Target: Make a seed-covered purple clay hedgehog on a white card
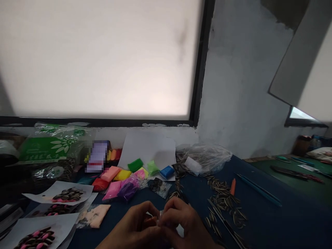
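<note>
At the bottom centre, my left hand [136, 226] and my right hand [185, 219] are held close together with fingers closed. Between the fingertips is a bit of clear plastic wrapper [159, 218]; most of it is hidden, so its contents cannot be made out. Just beyond my hands lies a clear packet with black bits [160, 187]. Packets of coloured modelling clay, among them a purple one [127, 191], a pink one [113, 191] and a blue one [166, 172], lie behind it. A peach clay packet [97, 216] rests left of my left hand.
Loose sunflower seeds [223, 190] spread to the right, with metal tweezers [225, 221], an orange stick [233, 186] and blue tweezers [259, 190]. A bag of seeds [207, 157] stands by the wall. Printed pictures [64, 192] and a green seed bag [46, 148] are left.
</note>
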A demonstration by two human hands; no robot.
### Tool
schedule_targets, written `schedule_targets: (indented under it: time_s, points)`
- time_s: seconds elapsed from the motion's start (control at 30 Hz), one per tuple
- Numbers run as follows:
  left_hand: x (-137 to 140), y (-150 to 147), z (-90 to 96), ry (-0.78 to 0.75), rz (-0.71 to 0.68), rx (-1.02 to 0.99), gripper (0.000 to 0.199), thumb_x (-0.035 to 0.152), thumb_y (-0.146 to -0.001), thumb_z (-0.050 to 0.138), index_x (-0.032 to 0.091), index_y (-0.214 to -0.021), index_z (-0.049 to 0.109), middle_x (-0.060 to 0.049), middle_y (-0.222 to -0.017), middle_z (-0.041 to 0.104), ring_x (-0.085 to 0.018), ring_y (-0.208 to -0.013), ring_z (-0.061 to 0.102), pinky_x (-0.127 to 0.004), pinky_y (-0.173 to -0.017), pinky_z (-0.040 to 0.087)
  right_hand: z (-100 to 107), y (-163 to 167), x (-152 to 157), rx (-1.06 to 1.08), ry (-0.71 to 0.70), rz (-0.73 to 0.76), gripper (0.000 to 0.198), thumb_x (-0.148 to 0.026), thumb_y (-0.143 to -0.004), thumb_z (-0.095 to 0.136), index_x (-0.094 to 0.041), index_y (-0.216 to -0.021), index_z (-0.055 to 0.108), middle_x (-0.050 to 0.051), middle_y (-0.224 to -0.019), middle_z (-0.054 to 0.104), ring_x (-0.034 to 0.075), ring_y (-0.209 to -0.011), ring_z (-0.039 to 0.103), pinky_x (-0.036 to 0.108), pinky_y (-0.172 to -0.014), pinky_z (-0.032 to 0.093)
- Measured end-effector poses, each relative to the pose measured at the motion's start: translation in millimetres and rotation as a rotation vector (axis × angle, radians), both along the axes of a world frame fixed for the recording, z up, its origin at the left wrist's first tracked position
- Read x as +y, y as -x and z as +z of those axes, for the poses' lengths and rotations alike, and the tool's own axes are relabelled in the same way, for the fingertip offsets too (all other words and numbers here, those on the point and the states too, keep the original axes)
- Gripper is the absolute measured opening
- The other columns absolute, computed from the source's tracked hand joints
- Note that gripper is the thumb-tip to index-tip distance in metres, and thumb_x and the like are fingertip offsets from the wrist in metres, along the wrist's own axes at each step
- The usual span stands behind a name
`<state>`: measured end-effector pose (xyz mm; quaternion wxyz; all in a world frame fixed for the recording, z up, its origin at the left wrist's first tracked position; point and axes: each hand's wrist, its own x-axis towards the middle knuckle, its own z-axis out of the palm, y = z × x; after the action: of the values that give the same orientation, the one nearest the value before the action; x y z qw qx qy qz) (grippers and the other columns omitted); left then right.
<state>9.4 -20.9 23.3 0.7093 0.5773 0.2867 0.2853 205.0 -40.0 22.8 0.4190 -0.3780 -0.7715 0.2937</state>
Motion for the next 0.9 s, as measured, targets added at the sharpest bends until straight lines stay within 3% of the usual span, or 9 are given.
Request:
schedule_targets:
  time_s: [0.1,0.2,0.33,0.43,0.53,0.63,0.7,0.8,0.9]
  points:
    - [2,-2,-5.6,-0.019,0.026,-0.007,0.042,0.052,-0.079,0.079,0.019,-0.088,0.054,0.006,-0.060,0.066,-0.011,-0.050,0.060,-0.020,-0.051,0.039,1,2,-3,0.018,-0.106,-0.054,0.007,-0.016,-0.079,0.063,-0.019,-0.076,0.069,0.004,-0.088,0.056,0.015,-0.074,0.060,0.025,-0.062,0.045]
    - [3,-5,-7.3,-0.039,0.082,0.041,0.034,0.045,-0.078,0.077,0.018,-0.082,0.056,0.007,-0.056,0.062,-0.010,-0.052,0.057,-0.018,-0.053,0.037,5,4,-4,0.038,-0.113,-0.041,0.008,-0.015,-0.080,0.060,-0.018,-0.074,0.065,0.004,-0.084,0.055,0.013,-0.067,0.057,0.024,-0.059,0.044]
    - [5,-4,3.4,-0.081,0.134,0.158,0.020,0.033,-0.072,0.069,0.019,-0.074,0.055,0.006,-0.056,0.062,-0.010,-0.049,0.055,-0.018,-0.048,0.036,6,3,-1,0.107,0.016,0.002,0.010,-0.022,-0.084,0.060,-0.018,-0.076,0.065,0.003,-0.083,0.056,0.012,-0.064,0.055,0.024,-0.058,0.044]
    - [6,5,16.4,-0.109,0.152,0.252,0.017,0.031,-0.074,0.065,0.018,-0.082,0.058,0.005,-0.060,0.062,-0.010,-0.048,0.054,-0.018,-0.045,0.038,0,1,4,0.178,0.097,-0.033,0.016,-0.031,-0.086,0.060,-0.019,-0.079,0.067,0.003,-0.083,0.057,0.013,-0.066,0.053,0.024,-0.060,0.044]
    - [12,17,20.4,-0.166,0.288,0.280,0.017,0.033,-0.075,0.063,0.020,-0.083,0.056,0.003,-0.070,0.064,-0.013,-0.056,0.058,-0.018,-0.046,0.039,-6,0,8,0.192,0.177,-0.037,0.019,-0.036,-0.086,0.059,-0.020,-0.088,0.069,0.002,-0.080,0.056,0.013,-0.064,0.049,0.024,-0.059,0.042]
    - [21,27,12.3,-0.336,0.402,0.323,0.020,0.039,-0.083,0.059,0.023,-0.093,0.053,0.003,-0.074,0.062,-0.017,-0.061,0.060,-0.023,-0.050,0.043,-6,1,7,0.168,0.235,-0.021,0.019,-0.035,-0.084,0.057,-0.019,-0.086,0.067,0.000,-0.075,0.054,0.012,-0.059,0.045,0.024,-0.056,0.038]
    - [26,32,4.9,-0.614,0.499,0.444,0.021,0.042,-0.091,0.051,0.022,-0.087,0.056,-0.001,-0.077,0.061,-0.021,-0.072,0.061,-0.029,-0.063,0.049,-3,2,3,0.126,0.263,-0.006,0.014,-0.032,-0.081,0.059,-0.019,-0.082,0.064,-0.001,-0.071,0.051,0.011,-0.056,0.042,0.023,-0.053,0.035]
    - [31,36,-1.9,-0.938,0.571,0.572,0.030,0.037,-0.097,0.038,0.023,-0.096,0.065,-0.010,-0.102,0.065,-0.026,-0.090,0.064,-0.034,-0.075,0.050,-2,4,-4,0.071,0.301,0.006,0.008,-0.026,-0.078,0.061,-0.019,-0.080,0.064,-0.001,-0.070,0.054,0.010,-0.055,0.044,0.022,-0.052,0.033]
    - [33,40,-1.9,-0.980,0.574,0.727,0.035,0.034,-0.095,0.035,0.021,-0.082,0.065,-0.009,-0.089,0.067,-0.025,-0.072,0.065,-0.032,-0.063,0.048,-10,5,-9,0.114,0.398,0.036,0.011,-0.027,-0.081,0.061,-0.019,-0.081,0.069,0.003,-0.077,0.064,0.012,-0.060,0.052,0.022,-0.056,0.039]
